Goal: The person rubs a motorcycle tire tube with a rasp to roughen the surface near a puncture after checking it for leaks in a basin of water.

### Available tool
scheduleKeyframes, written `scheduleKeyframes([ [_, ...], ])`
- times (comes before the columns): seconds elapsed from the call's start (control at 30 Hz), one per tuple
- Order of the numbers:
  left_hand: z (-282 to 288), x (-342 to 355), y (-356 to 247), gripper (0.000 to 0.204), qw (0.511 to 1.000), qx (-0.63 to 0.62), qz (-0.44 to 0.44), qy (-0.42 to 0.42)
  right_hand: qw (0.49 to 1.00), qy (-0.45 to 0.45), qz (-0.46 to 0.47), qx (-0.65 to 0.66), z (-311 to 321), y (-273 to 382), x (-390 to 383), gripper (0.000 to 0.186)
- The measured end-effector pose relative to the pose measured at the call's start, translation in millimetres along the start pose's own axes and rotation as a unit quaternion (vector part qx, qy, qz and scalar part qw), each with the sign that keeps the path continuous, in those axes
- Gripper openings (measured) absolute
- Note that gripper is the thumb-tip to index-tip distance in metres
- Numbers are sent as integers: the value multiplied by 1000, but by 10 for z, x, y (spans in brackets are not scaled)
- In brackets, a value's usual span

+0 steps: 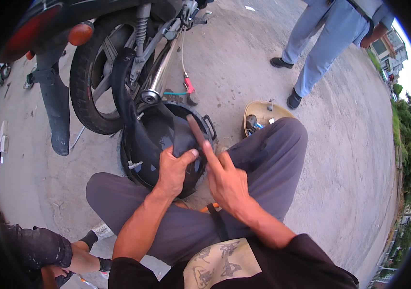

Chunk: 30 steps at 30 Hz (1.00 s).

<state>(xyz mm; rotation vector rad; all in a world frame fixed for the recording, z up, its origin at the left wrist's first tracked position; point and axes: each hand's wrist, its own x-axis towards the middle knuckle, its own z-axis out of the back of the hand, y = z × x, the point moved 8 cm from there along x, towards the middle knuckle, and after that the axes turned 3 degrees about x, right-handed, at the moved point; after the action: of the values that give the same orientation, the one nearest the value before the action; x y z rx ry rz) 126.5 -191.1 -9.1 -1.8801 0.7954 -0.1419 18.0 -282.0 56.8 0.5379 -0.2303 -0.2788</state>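
My left hand (172, 169) grips a black rubber inner tube (182, 134), its thumb lying along the rubber. The tube droops over a round black basin (210, 126) of dark liquid, and another stretch of it runs up beside the motorcycle's rear wheel (82, 82). Closed around a flat, brownish, file-like bar (195, 130), my right hand (227, 180) is just right of the tube, the forefinger stretched along the bar. Whether the bar touches the rubber, I cannot tell. A small metal valve stem (135, 165) shows at the basin's left side.
The motorcycle's exhaust pipe (159, 77) ends just beyond the basin. A red air-hose fitting (189, 85) lies on the ground there. To the right sits a tan bowl (251, 111) with small items. One person (321, 43) stands at far right; another person's leg (82, 260) is at lower left.
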Motion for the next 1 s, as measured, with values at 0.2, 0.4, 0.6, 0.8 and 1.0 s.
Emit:
scheduleKeyframes([
  [0.2, 10, 48, 99, 20, 1000, -11, -6, 8, 999, -21, 9, -23, 35, 76, 222, 68],
  [0.4, 68, 43, 77, 21, 999, -30, -21, -8, 1000, -9, 0, 13, -55, 61, -145, 67],
  [0.6, 61, 23, 68, 14, 1000, 7, -25, -17, 999, -25, 2, 46, 37, 40, 422, 57],
  [0.8, 6, 3, -22, 15, 999, -6, -34, -11, 993, -49, 23, 108, 233, -18, -140, 68],
  [1.0, 12, 23, 35, 16, 999, 33, -31, -14, 999, -12, 32, 3, -37, 27, 355, 78],
])
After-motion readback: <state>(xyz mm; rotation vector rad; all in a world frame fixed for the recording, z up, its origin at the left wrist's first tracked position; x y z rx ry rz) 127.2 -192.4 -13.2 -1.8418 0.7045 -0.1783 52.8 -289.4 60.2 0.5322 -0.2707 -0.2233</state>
